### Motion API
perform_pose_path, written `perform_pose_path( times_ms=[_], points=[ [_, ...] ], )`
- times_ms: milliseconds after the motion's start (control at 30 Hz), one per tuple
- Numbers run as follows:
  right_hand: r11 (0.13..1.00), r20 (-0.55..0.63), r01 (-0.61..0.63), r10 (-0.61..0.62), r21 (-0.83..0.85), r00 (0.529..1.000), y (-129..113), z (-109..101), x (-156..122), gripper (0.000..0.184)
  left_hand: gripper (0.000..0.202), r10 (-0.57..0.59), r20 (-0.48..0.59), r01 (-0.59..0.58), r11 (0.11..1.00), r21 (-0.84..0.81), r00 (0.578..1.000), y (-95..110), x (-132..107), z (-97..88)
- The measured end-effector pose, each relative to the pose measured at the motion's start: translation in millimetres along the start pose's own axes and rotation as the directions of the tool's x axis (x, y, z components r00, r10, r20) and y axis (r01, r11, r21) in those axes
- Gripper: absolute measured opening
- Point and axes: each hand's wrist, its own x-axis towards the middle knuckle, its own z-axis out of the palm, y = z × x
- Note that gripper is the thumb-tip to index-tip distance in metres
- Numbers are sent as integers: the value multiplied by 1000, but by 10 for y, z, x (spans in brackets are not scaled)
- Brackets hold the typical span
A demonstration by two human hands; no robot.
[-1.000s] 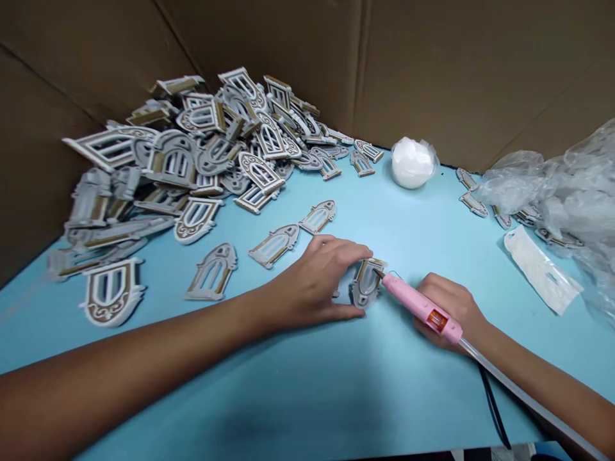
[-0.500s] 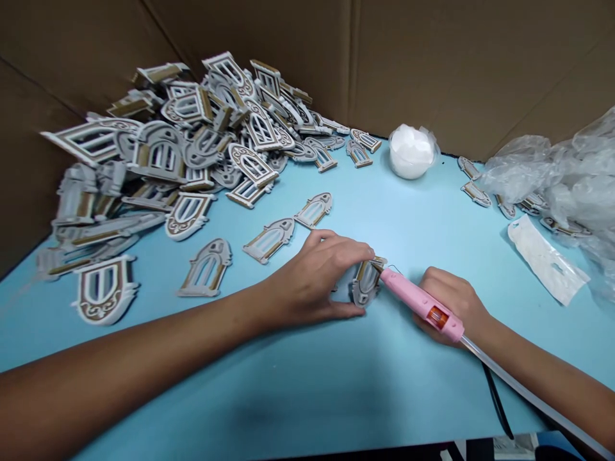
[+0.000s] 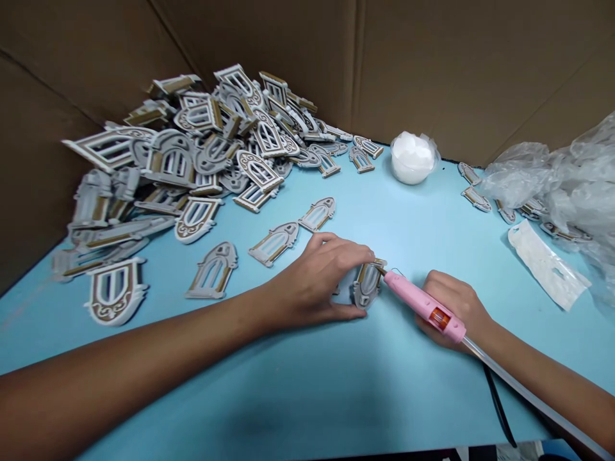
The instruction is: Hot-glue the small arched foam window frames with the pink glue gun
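Two hands in shot here. The left hand (image 3: 314,275) has its fingers curved over the top and its thumb underneath, pinching a grey arched window cutout with tan edging (image 3: 368,285). That cutout stands a bit tilted at the fingertips, on the light blue tabletop (image 3: 288,403), and there seems to be a second pale piece tucked behind it, mostly hidden by the hand, though I can't tell for sure. The right hand (image 3: 449,307) is curled around a pink pen-shaped hot glue gun (image 3: 423,306), with its metal nozzle right at the top corner of the cutout. One long clear glue stick (image 3: 523,390) runs back from the gun along the forearm, and one thin black cable (image 3: 494,403) drops below it. Left of the held cutout, four matching loose cutouts (image 3: 273,244) lie flat, and past them is a heap of way too many to count (image 3: 177,160). Up and to the right of it sit one clear tub of white fluffy stuff (image 3: 413,159), one crumpled clear plastic bag (image 3: 548,186), about five more cutouts (image 3: 476,199) and one white plastic sleeve (image 3: 548,266), all against a brown cardboard wall (image 3: 432,64).
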Motion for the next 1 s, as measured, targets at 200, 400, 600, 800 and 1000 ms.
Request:
perform_pose_path(
  times_ms=[200, 400, 600, 800, 1000],
  points=[
    [1000, 15, -4, 4, -24, 1000, 13, -12, 3, 28, 66, 83, -54, -83, 997, 2, 995, -19, 18, -4],
    [998, 74, -62, 61, 12, 995, -57, -17, -6, 13, 63, 96, -94, -96, 995, 8, 991, -25, 21, 15],
    [968, -67, -228, 222, -104, 973, -9, -67, 16, 14, 67, -27, -15, 27, 999, 32, 1000, -37, 7, -8],
    [968, -216, -243, 223, -70, 951, 90, -123, 98, 19, 87, -6, 305, -46, 986, 162, 952, 23, 86, -12],
    [968, -216, -242, 222, -70, 951, 80, -99, 93, 21, 83, -225, 46, 214, 961, 178, 973, -58, 74, -61]
  ],
)
